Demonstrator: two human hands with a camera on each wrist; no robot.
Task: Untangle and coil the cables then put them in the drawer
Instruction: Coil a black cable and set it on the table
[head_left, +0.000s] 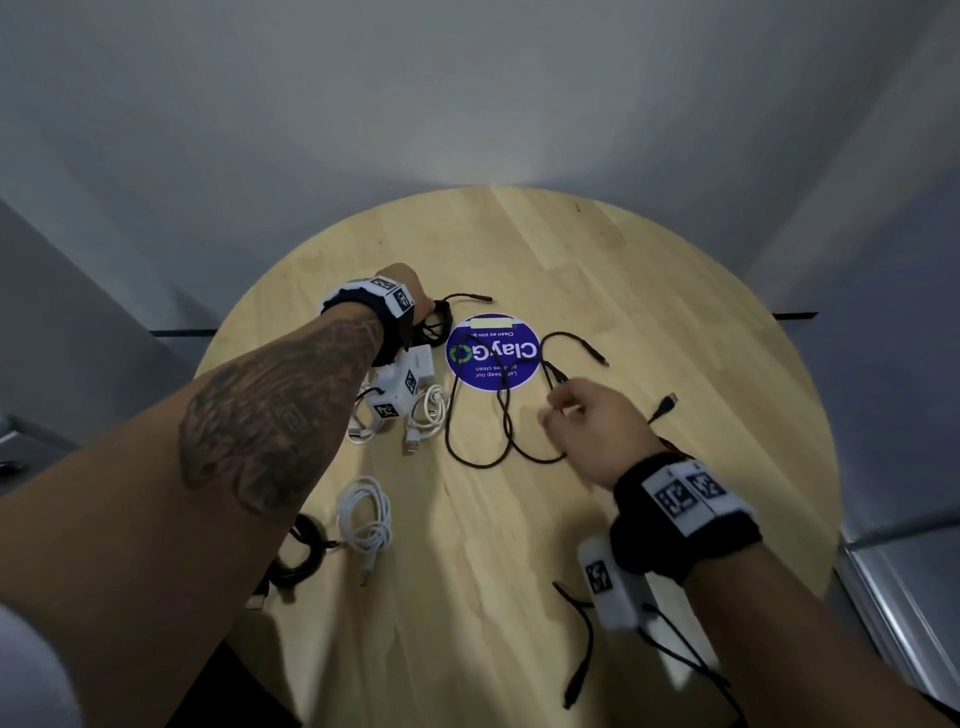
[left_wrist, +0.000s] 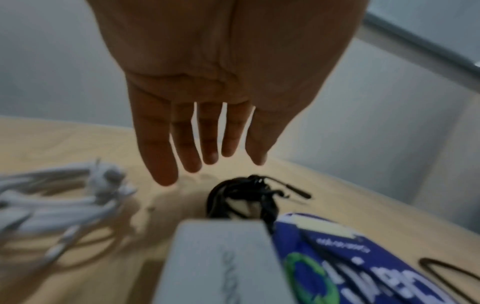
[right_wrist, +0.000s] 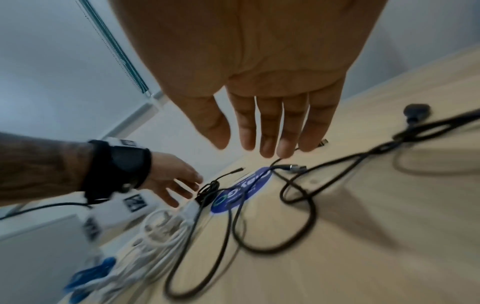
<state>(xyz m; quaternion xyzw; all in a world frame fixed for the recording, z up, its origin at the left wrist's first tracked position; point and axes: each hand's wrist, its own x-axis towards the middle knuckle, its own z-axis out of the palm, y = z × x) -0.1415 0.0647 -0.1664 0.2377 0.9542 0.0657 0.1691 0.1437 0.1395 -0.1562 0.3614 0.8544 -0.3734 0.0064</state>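
Both hands are over the round wooden table (head_left: 649, 270) with fingers straight and spread, gripping nothing: the left hand (left_wrist: 207, 102) hangs just above a small coiled black cable (head_left: 439, 325) toward the table's far left edge, the right hand (right_wrist: 265, 98) over the loose black cable (head_left: 498, 426) that sprawls in long loops across the middle and over the blue round sticker (head_left: 492, 351). White cables (head_left: 426, 415) sit bundled beside the sticker, another coiled white cable (head_left: 366, 519) and a black coil (head_left: 306, 551) lie toward the near left edge, and no drawer is in view.
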